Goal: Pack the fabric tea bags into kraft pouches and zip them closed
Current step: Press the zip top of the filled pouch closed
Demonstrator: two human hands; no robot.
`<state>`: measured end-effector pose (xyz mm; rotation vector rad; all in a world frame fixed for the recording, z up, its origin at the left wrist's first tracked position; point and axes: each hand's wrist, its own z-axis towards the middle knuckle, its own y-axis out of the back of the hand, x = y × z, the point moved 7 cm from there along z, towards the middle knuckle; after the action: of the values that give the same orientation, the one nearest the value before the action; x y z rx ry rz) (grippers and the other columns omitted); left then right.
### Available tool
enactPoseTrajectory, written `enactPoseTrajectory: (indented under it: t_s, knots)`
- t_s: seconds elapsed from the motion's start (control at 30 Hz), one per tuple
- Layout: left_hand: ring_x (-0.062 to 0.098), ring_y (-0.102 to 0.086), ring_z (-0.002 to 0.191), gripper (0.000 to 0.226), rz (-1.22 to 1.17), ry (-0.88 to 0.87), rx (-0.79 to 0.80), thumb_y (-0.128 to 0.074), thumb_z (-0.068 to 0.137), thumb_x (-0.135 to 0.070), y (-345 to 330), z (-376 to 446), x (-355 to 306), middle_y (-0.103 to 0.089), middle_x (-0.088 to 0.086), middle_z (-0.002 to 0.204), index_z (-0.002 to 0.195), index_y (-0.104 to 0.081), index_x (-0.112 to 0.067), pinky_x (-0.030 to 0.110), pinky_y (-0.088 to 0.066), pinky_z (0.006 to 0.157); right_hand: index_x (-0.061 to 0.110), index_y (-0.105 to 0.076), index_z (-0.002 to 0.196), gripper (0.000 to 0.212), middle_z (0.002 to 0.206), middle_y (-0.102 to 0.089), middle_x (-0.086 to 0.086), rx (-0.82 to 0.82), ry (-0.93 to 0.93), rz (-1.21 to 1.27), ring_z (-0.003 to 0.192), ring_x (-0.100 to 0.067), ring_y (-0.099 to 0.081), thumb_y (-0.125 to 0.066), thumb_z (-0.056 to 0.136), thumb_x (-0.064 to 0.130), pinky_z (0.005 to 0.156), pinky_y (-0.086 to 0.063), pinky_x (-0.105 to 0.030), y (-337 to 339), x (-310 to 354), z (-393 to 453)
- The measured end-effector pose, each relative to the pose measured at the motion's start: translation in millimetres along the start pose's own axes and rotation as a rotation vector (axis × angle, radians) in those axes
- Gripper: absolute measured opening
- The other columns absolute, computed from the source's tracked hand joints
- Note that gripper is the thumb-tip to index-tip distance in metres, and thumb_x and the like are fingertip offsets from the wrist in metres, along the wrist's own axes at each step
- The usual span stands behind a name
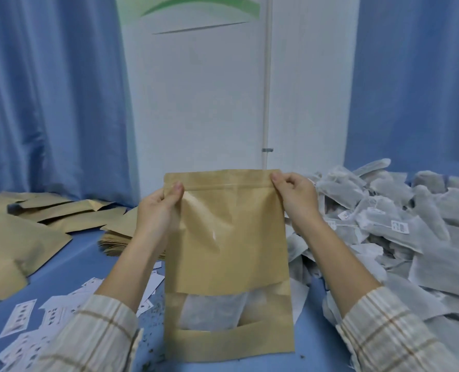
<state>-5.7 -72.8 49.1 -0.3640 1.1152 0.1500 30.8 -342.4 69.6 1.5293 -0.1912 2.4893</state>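
Above the blue table (83, 253), left hand (160, 210) and right hand (296, 196) fingers pinch the kraft pouch (228, 251) at its zip corners.

- The kraft pouch (228, 237) is covering the fingers of the left hand (157, 210) and right hand (298, 197); only thumbs and knuckles are showing.
- The tea bag (212, 312) inside is showing only through the clear window; its upper part is lying hidden behind the kraft paper.
- The printed labels (22, 318) on the counter (70, 264) are appearing too small and blurred to read.
- The heap of fabric tea bags (410, 224) is running off the right edge, so its extent is staying unknown.
- The filled pouches (13, 245) at left are being cut by the frame edge.
- The stack of flat pouches (118, 237) is sitting partly behind the left forearm.
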Motion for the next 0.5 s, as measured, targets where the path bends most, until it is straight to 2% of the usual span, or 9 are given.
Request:
enactPoseTrajectory:
  t_s: [0.1, 0.2, 0.27, 0.37, 0.43, 0.5]
  knots:
    - [0.012, -0.061, 0.058, 0.034, 0.006, 0.007, -0.011, -0.062, 0.089, -0.032, -1.5, 2.6, 9.4, -0.068, -0.001, 0.065, 0.06, -0.066, -0.014, 0.02, -0.048, 0.055, 0.024, -0.067, 0.084, 0.014, 0.069, -0.069, 0.015, 0.184, -0.02, 0.12, 0.061, 0.001, -0.062, -0.069, 0.081, 0.037, 0.053, -0.048, -0.018, -15.2, 1.9, -6.1]
    - [0.009, -0.059, 0.052, 0.039, 0.022, 0.028, -0.027, -0.063, 0.089, -0.032, 3.7, 5.4, 11.6, -0.066, -0.006, 0.058, 0.052, -0.067, -0.02, 0.019, -0.047, 0.052, 0.022, -0.061, 0.097, 0.033, 0.078, -0.074, 0.006, 0.217, -0.034, 0.249, 0.066, -0.002, -0.067, -0.08, 0.07, 0.024, 0.049, -0.049, -0.017, -11.9, -1.0, -4.6]
    - [0.013, -0.053, 0.051, 0.038, 0.028, 0.033, -0.082, -0.064, 0.088, -0.03, 12.7, 7.7, 11.5, -0.061, -0.004, 0.054, 0.052, -0.061, -0.015, 0.024, -0.042, 0.055, 0.026, -0.054, 0.096, 0.042, 0.071, -0.072, 0.005, 0.135, -0.016, 0.257, 0.065, -0.002, -0.065, -0.083, 0.066, 0.018, 0.052, -0.05, -0.023, -4.0, -4.6, -0.2]
    - [0.019, -0.046, 0.066, 0.031, -0.006, 0.031, -0.106, -0.065, 0.088, -0.024, 14.2, 7.7, 10.9, -0.052, 0.007, 0.068, 0.067, -0.054, -0.003, 0.029, -0.035, 0.062, 0.027, -0.046, 0.095, 0.051, 0.061, -0.068, 0.006, 0.073, -0.022, 0.324, 0.063, -0.004, -0.063, -0.082, 0.065, 0.008, 0.065, -0.049, -0.026, -2.8, -9.8, 5.8]
    - [0.021, -0.043, 0.07, 0.028, -0.001, 0.031, -0.126, -0.064, 0.089, -0.021, 13.6, 5.9, 13.6, -0.049, 0.01, 0.074, 0.07, -0.054, -0.003, 0.03, -0.033, 0.065, 0.027, -0.045, 0.096, 0.052, 0.059, -0.067, 0.007, 0.079, -0.05, 0.354, 0.061, -0.005, -0.063, -0.081, 0.065, 0.005, 0.069, -0.049, -0.03, -6.3, -17.9, 9.6]
    - [0.021, -0.041, 0.069, 0.033, 0.039, 0.011, -0.142, -0.063, 0.089, -0.02, 13.6, 4.6, 16.4, -0.047, 0.01, 0.07, 0.065, -0.051, -0.002, 0.031, -0.031, 0.065, 0.03, -0.045, 0.099, 0.047, 0.066, -0.069, 0.01, 0.121, -0.036, 0.129, 0.069, -0.004, -0.064, -0.08, 0.07, 0.015, 0.074, -0.05, -0.035, -11.1, -19.9, 10.8]
